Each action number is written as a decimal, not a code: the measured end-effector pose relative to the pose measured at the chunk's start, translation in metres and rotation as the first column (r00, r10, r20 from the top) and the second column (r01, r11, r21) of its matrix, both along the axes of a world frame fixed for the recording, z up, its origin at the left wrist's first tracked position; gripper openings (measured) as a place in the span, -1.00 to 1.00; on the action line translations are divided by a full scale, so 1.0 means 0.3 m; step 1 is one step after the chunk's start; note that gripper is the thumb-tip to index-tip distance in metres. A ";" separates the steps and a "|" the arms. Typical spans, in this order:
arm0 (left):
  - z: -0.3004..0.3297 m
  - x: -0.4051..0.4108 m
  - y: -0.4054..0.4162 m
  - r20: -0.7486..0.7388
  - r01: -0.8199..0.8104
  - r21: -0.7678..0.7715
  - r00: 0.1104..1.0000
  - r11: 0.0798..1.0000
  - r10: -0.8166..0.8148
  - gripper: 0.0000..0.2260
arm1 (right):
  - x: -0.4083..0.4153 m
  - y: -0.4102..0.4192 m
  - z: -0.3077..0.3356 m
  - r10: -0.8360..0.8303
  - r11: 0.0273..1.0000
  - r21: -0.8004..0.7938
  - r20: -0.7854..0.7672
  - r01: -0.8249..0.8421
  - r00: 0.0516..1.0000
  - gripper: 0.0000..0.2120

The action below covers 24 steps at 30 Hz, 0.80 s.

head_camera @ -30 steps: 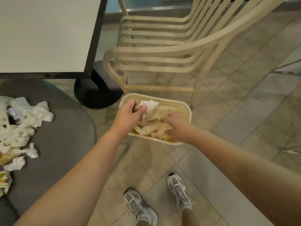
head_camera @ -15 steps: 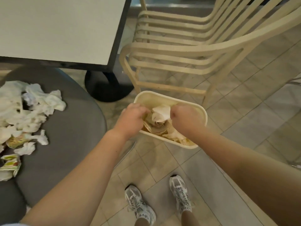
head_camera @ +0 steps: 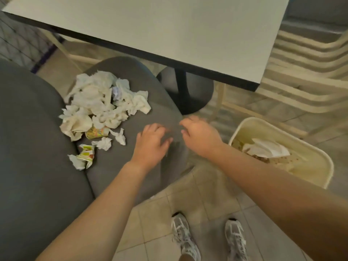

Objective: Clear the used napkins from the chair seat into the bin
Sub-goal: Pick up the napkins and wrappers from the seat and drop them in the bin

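Napkins (head_camera: 102, 102) lie crumpled in a loose white heap on the grey chair seat (head_camera: 143, 110), toward its back left, with two colourful wrappers (head_camera: 86, 153) mixed into the near edge of the pile. More used paper sits inside the cream bin (head_camera: 312, 176), which stands on the tiled floor (head_camera: 205, 200) to your right, well apart from the heap.

Your left hand (head_camera: 152, 142) hovers over the bare front of the seat, fingers spread and loosely bent, holding nothing. Your right hand (head_camera: 200, 136) hangs over the seat's front edge, also loose and empty. Both hands are motion-blurred, so you cannot tell whether the fingertips touch the fabric. The bin's far corner is cut off by your right forearm, and what lies under the top sheet inside it is hard to make out.

Half a second ago both hands were down in the bin, pressing paper in; now they have come out empty and swung left to the seat, and the view has turned with them, bringing the whole heap and the white table (head_camera: 169, 34) into sight.
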<state>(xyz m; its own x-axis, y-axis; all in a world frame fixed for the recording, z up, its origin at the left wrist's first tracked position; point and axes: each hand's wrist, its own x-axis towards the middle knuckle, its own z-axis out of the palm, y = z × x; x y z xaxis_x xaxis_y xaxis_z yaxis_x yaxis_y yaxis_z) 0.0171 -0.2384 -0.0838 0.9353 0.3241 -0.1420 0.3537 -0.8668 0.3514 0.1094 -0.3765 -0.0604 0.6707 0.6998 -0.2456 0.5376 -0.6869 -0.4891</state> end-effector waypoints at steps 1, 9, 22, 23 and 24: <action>-0.003 -0.022 0.051 -0.005 -0.024 -0.006 1.000 1.000 0.024 -0.69 | -0.014 0.058 -0.007 0.022 1.000 -0.009 -0.004 -0.022 1.000 -0.69; -0.041 -0.114 0.347 -0.046 -0.124 0.008 0.991 0.992 0.125 -0.59 | -0.049 0.373 -0.040 0.129 0.986 -0.103 -0.032 -0.131 0.991 -0.51; -0.187 0.028 0.595 -0.159 -0.147 0.041 0.976 0.988 0.152 -0.43 | 0.117 0.681 -0.201 0.235 0.955 -0.184 -0.016 -0.234 0.972 -0.49; -0.196 0.056 0.611 -0.187 -0.137 0.048 0.972 0.989 0.144 -0.42 | 0.130 0.697 -0.218 0.240 0.951 -0.198 -0.014 -0.238 0.971 -0.48; -0.211 0.096 0.635 -0.211 -0.134 0.058 0.967 0.989 0.144 -0.41 | 0.158 0.727 -0.238 0.251 0.944 -0.216 -0.015 -0.249 0.968 -0.48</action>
<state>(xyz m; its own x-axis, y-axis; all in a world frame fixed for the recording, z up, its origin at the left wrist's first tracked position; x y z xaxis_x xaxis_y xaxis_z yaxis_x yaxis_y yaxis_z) 0.0460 -0.0479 -0.1472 0.8299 0.4588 -0.3175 0.5347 -0.8164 0.2180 0.1567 -0.1585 -0.1317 0.4850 0.7770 -0.4013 0.7106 -0.6176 -0.3371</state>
